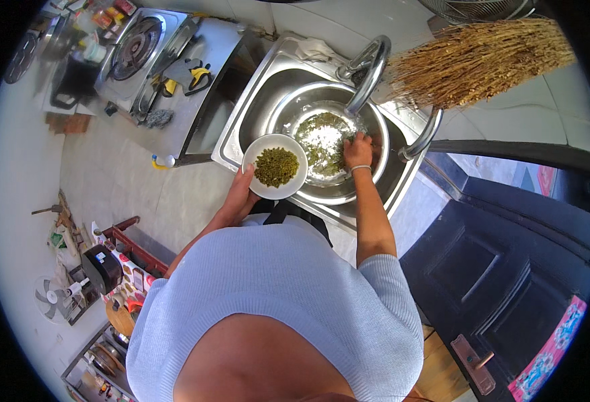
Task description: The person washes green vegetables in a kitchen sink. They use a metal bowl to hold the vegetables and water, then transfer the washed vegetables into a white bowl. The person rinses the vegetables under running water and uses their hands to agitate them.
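Note:
My left hand (pixel 241 189) grips a white bowl (pixel 248 157) by its rim, tilted at the basin's near left side. A heap of small green pieces (pixel 276 167) lies in it; I cannot tell their kind. Inside the sink (pixel 251 127) sits a round metal basin (pixel 278 120) holding water with green bits (pixel 321 127) spread through it. At the basin's right side my right hand (pixel 358 150) reaches down into it, fingers curled among the green bits. Its fingertips are hidden, so what they hold cannot be made out. A bracelet circles that wrist.
A curved faucet (pixel 375 74) arches over the basin, with a straw broom (pixel 476 60) behind it. Left stand a metal counter (pixel 208 53) bearing yellow-handled tools (pixel 199 76) and a stove (pixel 137 47). A dark door (pixel 489 268) is at right.

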### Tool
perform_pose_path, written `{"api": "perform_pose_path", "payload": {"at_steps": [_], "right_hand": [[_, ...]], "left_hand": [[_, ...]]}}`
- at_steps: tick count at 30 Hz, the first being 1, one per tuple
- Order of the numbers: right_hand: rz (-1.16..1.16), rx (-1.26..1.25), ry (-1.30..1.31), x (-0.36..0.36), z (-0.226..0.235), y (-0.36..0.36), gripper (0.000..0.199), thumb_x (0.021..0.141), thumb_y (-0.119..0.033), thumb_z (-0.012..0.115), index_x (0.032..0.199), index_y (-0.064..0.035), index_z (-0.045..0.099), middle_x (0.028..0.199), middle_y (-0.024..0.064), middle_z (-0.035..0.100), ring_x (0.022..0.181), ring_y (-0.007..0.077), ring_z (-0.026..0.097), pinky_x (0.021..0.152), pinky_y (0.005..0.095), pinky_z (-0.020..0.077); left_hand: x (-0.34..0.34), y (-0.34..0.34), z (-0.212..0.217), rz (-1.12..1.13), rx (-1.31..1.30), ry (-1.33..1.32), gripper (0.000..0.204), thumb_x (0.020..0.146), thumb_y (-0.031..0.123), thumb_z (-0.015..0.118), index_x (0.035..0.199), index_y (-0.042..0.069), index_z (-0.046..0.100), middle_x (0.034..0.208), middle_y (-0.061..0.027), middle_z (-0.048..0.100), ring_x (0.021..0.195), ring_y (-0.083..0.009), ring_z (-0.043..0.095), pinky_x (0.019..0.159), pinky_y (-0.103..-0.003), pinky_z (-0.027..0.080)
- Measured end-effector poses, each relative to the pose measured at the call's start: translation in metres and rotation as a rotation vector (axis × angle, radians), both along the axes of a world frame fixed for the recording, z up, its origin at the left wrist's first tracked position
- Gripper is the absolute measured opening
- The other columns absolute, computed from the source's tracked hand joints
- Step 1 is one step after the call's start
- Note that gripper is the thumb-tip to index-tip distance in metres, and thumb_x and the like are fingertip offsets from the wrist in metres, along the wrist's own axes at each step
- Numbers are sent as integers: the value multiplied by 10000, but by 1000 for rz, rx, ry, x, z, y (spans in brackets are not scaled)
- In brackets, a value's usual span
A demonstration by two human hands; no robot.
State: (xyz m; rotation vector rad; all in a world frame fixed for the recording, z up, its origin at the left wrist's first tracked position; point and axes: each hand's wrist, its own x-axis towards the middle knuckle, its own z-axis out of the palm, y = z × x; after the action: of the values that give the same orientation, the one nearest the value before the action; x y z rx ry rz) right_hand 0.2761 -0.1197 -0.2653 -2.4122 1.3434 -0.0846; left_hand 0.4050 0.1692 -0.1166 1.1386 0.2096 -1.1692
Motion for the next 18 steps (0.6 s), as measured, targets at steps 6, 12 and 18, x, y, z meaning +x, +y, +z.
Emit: {"api": "perform_pose_path", "payload": {"at_steps": [6,12,18], "right_hand": [[323,48,131,8,-13,52,412,811,-342,643,1026,-7,534,1018,251,561,857,398,600,772,480,500],[628,282,197,12,-20,88,250,719,-206,662,890,-30,610,909,226,610,794,379,631,739,455,523],[580,818,-90,4,-25,87,226,754,-209,671,898,-38,642,805,190,628,744,323,615,680,395,508]], "left_hand": [[2,9,-3,79,-17,-20,463,1006,342,339,1393,98,270,1319,-105,455,1160,-235,524,916,-402,494],[6,3,14,72,3,-26,471,1004,350,333,1390,85,279,1311,-117,464,1162,-241,523,913,-412,495],[5,6,6,75,-34,-42,471,1002,348,341,1390,88,279,1314,-114,463,1163,-246,523,908,-416,498]]}}
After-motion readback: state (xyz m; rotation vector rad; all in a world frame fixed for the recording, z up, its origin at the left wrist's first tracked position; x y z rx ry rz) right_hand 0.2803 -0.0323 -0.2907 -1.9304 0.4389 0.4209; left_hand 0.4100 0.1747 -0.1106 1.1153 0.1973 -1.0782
